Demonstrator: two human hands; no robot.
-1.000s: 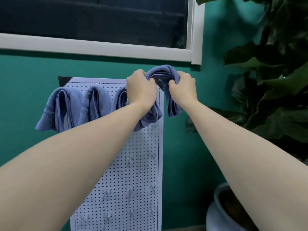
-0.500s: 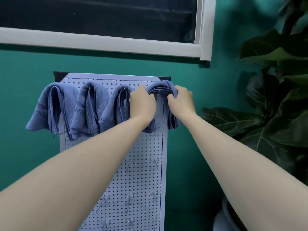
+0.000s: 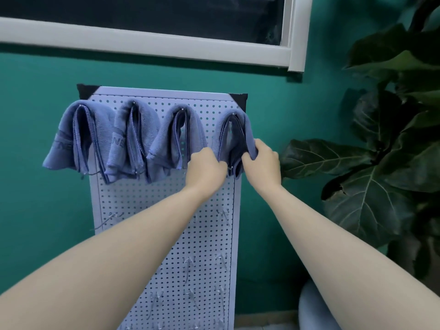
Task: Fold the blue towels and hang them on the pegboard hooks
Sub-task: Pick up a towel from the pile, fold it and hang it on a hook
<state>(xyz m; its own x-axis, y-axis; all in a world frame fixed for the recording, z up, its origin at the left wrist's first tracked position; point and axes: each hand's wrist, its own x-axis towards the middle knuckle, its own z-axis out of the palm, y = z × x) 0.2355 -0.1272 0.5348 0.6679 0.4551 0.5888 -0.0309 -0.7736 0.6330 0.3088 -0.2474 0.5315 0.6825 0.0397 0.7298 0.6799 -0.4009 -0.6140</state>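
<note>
- Nearest the camera, both forearms reached up toward the pegboard [image 3: 166,234], which stood against the green wall.
- The left hand [image 3: 205,168] sat at the board's right half, below the top row of hooks, fingers curled on the left hanging edge of the fourth towel [image 3: 234,141]; how much cloth it actually held could not be made out behind the knuckles.
- The right hand [image 3: 261,163] was at the board's right edge, thumb and fingers pinching the towel's outer hanging flap.
- That fourth towel was draped over the rightmost hook at the top of the pegboard, its layers dropping on either side.
- Three more folded towels [image 3: 128,139] hung in a row to its left along the same top edge, the leftmost spilling past the board's left side.
- Handling call: light, limp terry, nothing fragile, and it looked grippy rather than slick. Best taken low on both hanging ends and tugged evenly, since stacked folds like these would likely slide apart or pull off the hook under a one-sided pull.
- Bare wire hooks [image 3: 189,262] dotted the lower board.
</note>
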